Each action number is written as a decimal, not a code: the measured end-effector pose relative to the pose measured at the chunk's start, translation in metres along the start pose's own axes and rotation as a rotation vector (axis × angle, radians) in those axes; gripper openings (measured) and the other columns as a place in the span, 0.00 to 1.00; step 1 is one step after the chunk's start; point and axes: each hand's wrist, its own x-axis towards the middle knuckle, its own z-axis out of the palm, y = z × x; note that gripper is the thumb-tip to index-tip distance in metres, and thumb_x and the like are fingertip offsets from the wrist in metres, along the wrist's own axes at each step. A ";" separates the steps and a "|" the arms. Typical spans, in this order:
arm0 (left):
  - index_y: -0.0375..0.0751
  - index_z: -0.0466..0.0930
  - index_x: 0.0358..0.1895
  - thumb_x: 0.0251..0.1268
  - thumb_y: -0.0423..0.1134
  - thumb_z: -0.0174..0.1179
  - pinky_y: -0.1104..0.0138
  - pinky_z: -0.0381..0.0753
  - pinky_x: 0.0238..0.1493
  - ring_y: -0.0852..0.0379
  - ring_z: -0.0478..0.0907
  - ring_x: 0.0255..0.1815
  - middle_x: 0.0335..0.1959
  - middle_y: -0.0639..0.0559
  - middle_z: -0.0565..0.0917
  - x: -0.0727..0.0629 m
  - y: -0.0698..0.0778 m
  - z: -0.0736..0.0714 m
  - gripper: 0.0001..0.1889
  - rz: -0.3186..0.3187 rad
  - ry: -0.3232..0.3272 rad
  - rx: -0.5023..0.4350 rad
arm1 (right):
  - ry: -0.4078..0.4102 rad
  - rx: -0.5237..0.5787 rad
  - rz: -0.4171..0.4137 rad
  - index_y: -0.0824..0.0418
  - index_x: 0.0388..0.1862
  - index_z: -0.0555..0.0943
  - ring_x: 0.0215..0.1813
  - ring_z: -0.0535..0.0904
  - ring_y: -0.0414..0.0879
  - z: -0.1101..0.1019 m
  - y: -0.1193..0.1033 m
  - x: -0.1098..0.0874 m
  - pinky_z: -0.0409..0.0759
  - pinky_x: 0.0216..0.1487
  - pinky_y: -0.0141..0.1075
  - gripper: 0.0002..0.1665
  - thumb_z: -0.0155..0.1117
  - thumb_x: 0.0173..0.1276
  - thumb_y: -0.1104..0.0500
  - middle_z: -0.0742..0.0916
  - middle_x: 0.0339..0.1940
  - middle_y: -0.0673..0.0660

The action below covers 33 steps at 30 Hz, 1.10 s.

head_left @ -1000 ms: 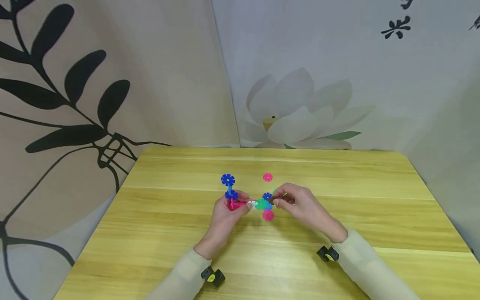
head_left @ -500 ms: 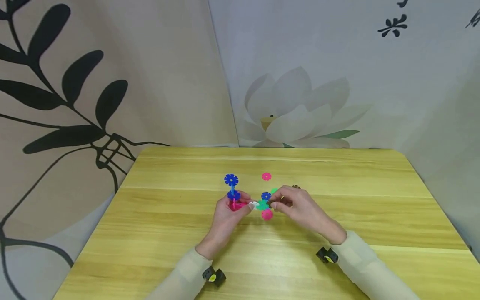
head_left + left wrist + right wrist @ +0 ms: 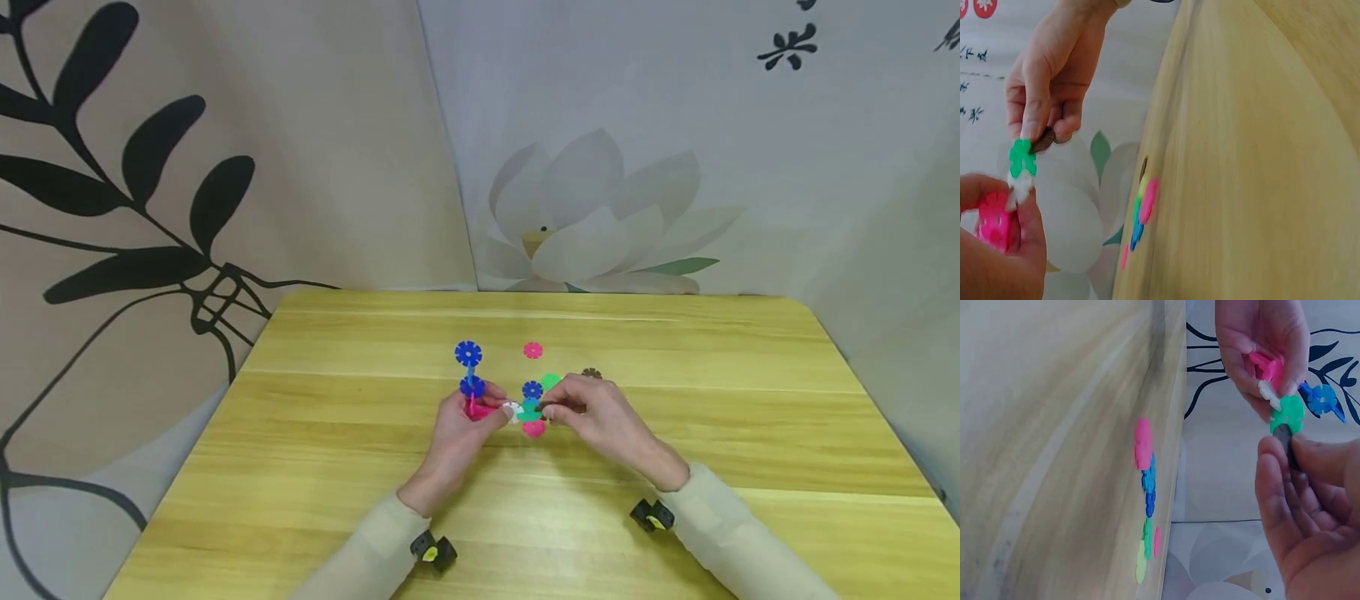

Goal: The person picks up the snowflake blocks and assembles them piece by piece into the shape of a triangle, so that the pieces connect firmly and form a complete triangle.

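Note:
My left hand [image 3: 463, 429] grips a joined chain of notched plastic snowflake discs, held above the table. At its upper left end stands a dark blue disc [image 3: 468, 353], with a light blue disc [image 3: 1322, 399] and another dark blue one below. Pink discs [image 3: 1269, 370] sit within the fingers, and a white disc [image 3: 513, 412] is pinched by the thumb. Joined to the white one, a green disc [image 3: 1288, 414] sticks out toward my right hand [image 3: 603, 412]. Between thumb and fingers the right hand pinches a brown disc [image 3: 1284, 439], its edge right at the green disc's rim.
Loose discs lie on the wooden table [image 3: 337, 467] around and beyond the hands: a pink disc [image 3: 533, 350] at the back, a dark blue disc [image 3: 532, 389], a light green disc [image 3: 551, 381], a brown disc [image 3: 592, 373] behind the right hand and a nearer pink disc [image 3: 534, 429].
My left hand has shifted slightly right with the chain, and the green disc has turned and come closer to the right hand. The right hand, still pinching the brown disc, has barely moved.

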 end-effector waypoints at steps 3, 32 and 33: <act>0.31 0.80 0.48 0.62 0.28 0.68 0.67 0.83 0.39 0.55 0.80 0.38 0.39 0.45 0.85 0.001 -0.001 0.001 0.13 0.005 0.000 0.007 | -0.004 -0.010 0.001 0.56 0.40 0.88 0.32 0.78 0.37 0.000 0.002 0.000 0.81 0.33 0.32 0.04 0.72 0.69 0.64 0.85 0.33 0.42; 0.32 0.81 0.51 0.62 0.28 0.68 0.67 0.82 0.45 0.52 0.82 0.42 0.44 0.45 0.87 0.011 0.003 -0.033 0.15 -0.016 0.090 0.030 | -0.285 -0.248 -0.050 0.60 0.55 0.86 0.57 0.83 0.49 0.001 0.036 0.021 0.81 0.61 0.48 0.13 0.69 0.73 0.62 0.88 0.53 0.52; 0.32 0.81 0.51 0.62 0.28 0.68 0.67 0.82 0.45 0.52 0.82 0.43 0.44 0.44 0.87 0.011 0.004 -0.034 0.15 -0.020 0.093 0.022 | -0.308 -0.258 -0.079 0.60 0.54 0.87 0.58 0.83 0.49 0.003 0.035 0.022 0.81 0.62 0.48 0.13 0.70 0.72 0.63 0.88 0.53 0.52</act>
